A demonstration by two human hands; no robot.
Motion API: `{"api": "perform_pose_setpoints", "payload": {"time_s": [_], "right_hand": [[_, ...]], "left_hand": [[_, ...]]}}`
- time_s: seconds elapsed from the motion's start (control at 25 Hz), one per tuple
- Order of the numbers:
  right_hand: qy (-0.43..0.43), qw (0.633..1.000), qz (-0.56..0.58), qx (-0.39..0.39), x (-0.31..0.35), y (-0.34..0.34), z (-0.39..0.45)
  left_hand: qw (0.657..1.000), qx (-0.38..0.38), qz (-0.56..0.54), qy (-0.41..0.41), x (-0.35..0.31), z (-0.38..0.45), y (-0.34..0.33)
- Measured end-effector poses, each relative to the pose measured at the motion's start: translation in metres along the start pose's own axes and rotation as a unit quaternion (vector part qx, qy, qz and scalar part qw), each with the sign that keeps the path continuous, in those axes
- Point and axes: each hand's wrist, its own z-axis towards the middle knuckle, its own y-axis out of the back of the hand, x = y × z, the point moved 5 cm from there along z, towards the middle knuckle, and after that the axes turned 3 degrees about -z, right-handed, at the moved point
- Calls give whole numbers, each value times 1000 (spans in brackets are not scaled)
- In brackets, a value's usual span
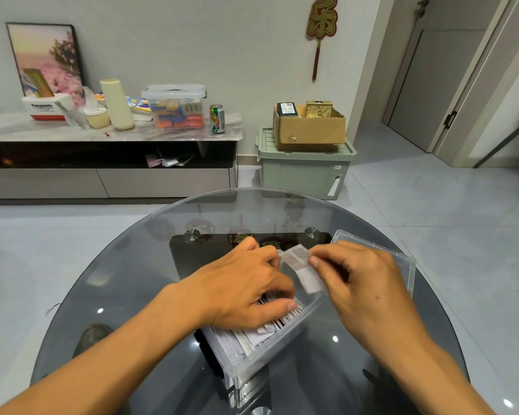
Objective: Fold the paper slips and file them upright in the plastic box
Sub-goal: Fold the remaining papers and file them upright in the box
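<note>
Item: folded paper slip (304, 269), white, held above the far end of the plastic box (270, 350), at about 1 o'clock from the box's middle. It hangs tilted, its lower end pointing down into the box, not yet among the others.

Right hand (369, 283): thumb and forefinger pinch the slip's upper edge; the other fingers are curled behind.

Left hand (240, 289): lies over the filed slips (252, 336), thumb pressed on their top edges, fingers bent down into the stack at the far end, apparently parting or holding back the row. Whether they pinch any slip cannot be told.

Box: clear, long, lying from 7 o'clock to 1 o'clock on the round glass table (126, 295); nearly full, slips leaning rather than upright at the near end. Its clear lid (381, 250) lies just beside it at 2 o'clock.

Surround: sideboard (111, 136) at 11 o'clock, green bin (303, 172) at 12.

Risks, as judged:
- The gap may close if the left fingers slacken, so the slip buckles on the packed tops.
- A tilted entry may leave it lying flat or crossways.
- A hard push may slide the box on the smooth glass.
- A light pinch may let the fold spring open.
</note>
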Motion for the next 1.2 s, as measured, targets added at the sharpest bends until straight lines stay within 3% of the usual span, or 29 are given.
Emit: {"api": "perform_pose_setpoints", "payload": {"time_s": [0.32, 0.4, 0.6, 0.88, 1.2], "right_hand": [[-23, 957, -227, 176, 38, -21, 15], [21, 944, -273, 185, 45, -27, 20], [36, 959, -236, 153, 39, -29, 26], [-9, 956, -229, 184, 28, -30, 19], [-2, 940, -238, 246, 20, -42, 13]], "left_hand": [[1000, -24, -6, -7, 0, 0, -1], [999, -32, -16, -9, -1, -1, 0], [999, -39, -23, -11, -2, -1, 2], [999, -29, 28, -9, 0, 1, -3], [995, -94, 27, -27, -1, -5, 3]]}}
